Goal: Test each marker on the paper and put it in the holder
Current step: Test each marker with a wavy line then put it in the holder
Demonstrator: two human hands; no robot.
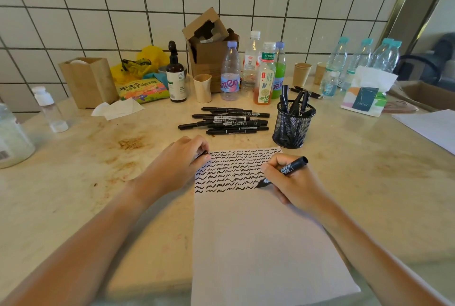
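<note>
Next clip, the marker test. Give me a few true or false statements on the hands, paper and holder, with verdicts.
1. The right hand holds a marker with its tip on the paper. True.
2. The holder is empty. False: several markers stand in it.
3. The left hand lies flat and holds nothing. False: it grips a small black thing, probably the cap.
4. A pile of markers lies beyond the paper. True.
5. The whole paper is covered in squiggles. False: only its far part.
</note>
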